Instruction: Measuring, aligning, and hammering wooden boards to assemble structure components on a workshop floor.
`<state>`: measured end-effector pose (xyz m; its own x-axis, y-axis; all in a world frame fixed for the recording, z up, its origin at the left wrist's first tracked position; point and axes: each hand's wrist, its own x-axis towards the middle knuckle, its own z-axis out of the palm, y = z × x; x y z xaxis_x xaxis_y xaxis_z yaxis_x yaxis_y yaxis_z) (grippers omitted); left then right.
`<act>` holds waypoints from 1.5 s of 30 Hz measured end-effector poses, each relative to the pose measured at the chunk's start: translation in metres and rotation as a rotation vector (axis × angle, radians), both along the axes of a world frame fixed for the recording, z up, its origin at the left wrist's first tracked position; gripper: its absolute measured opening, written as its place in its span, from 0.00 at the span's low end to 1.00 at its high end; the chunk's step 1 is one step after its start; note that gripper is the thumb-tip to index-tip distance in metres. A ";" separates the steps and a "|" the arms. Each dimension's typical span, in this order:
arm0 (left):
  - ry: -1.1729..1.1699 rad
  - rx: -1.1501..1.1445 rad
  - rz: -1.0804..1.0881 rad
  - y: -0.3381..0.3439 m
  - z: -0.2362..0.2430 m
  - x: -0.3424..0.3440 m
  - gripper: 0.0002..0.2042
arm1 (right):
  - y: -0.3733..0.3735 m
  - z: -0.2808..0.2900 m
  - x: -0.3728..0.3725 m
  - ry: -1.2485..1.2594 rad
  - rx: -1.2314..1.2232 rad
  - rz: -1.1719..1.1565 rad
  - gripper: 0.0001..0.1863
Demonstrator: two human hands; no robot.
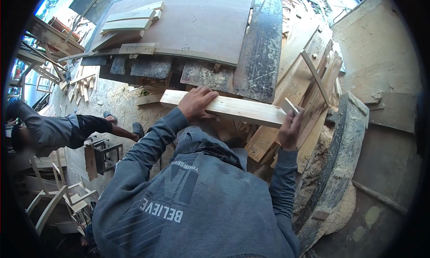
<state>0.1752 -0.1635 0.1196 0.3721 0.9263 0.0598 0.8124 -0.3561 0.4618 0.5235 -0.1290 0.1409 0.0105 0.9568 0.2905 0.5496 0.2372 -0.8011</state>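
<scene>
A long squared wooden beam (244, 108) lies crosswise in front of my chest, just short of the worktable. My left hand (197, 105) is closed over it near its left end, fingers wrapped across the top. At the opposite end my right hand (290, 128) is closed, with a small thin, pale piece (289, 106) sticking up between its fingers. That piece sits at the beam's end; its exact kind cannot be made out. Whether my right hand also grips the beam is unclear.
Cut wood strips (130, 21) lie stacked on a plywood sheet (201, 25) on the worktable. Long boards (300, 88) lean at the right, near a dusty curved machine frame (345, 146) and sawdust. Another person (53, 130) is at the left, above wooden chair frames (67, 200).
</scene>
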 end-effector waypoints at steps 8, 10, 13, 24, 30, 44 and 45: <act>0.154 0.073 0.053 0.072 -0.083 -0.151 0.39 | 0.079 -0.037 -0.121 -0.324 0.050 0.114 0.08; 0.146 0.076 0.044 0.083 -0.100 -0.167 0.38 | 0.090 -0.042 -0.140 -0.409 0.084 0.116 0.10; 0.148 0.114 0.037 0.095 -0.119 -0.181 0.38 | 0.101 -0.052 -0.166 -0.558 0.086 0.077 0.12; 0.154 0.083 0.036 0.116 -0.135 -0.188 0.44 | 0.139 -0.081 -0.213 -0.796 -0.029 0.191 0.09; 0.288 0.018 0.029 0.129 -0.130 -0.190 0.48 | 0.149 -0.093 -0.223 -0.916 -0.024 0.254 0.10; 0.326 -0.173 0.086 0.138 -0.107 -0.180 0.57 | 0.145 -0.098 -0.232 -0.872 0.033 0.226 0.15; 0.334 -0.184 0.069 0.140 -0.106 -0.176 0.57 | 0.145 -0.098 -0.232 -0.884 0.029 0.213 0.15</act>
